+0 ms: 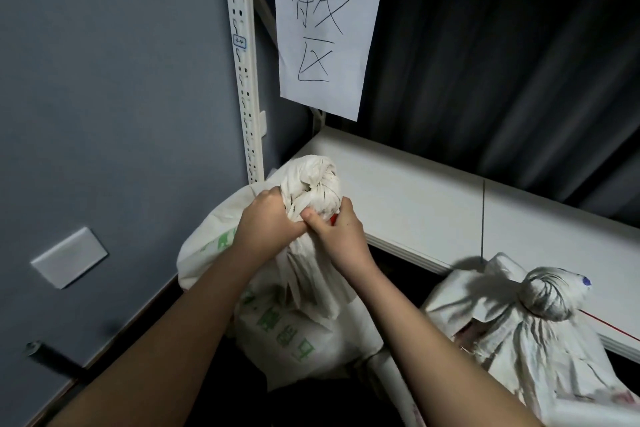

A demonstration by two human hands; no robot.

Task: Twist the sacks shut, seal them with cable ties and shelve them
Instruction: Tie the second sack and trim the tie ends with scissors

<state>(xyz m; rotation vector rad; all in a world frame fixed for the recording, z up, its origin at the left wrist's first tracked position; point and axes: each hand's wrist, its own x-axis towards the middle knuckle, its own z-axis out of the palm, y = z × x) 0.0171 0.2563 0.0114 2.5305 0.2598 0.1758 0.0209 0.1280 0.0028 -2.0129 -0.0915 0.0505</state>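
A white metal shelf unit [415, 191] fills the right of the view, its lower board bare at the left end, with a dark corrugated wall behind it and a blue-grey wall [104, 97] to the left. A perforated upright post [242, 62] stands at the shelf's left front corner, and a paper sign [325, 24] with handwritten characters hangs from the upper board.

In front of the shelf's left end stands a white woven sack [287, 322] printed with green characters, its body below the level of the board. Its mouth is gathered into a twisted neck that ends in a bunched knob [313, 184] — this rises just above the shelf edge. The left hand [266, 218] grips the neck from the left, fingers curled round the cloth just under the knob. The right hand [341, 232] holds the same neck from the right, thumb pressed into the fabric, touching the left hand; a bit of red [333, 219] shows at its fingers — what it is cannot be told.

To the right, a second sack [526, 350] leans against the shelf's front edge, its neck already bunched, with a thin red strand [609, 324] running off to the right. A white wall plate [69, 256] sits low on the blue-grey wall.
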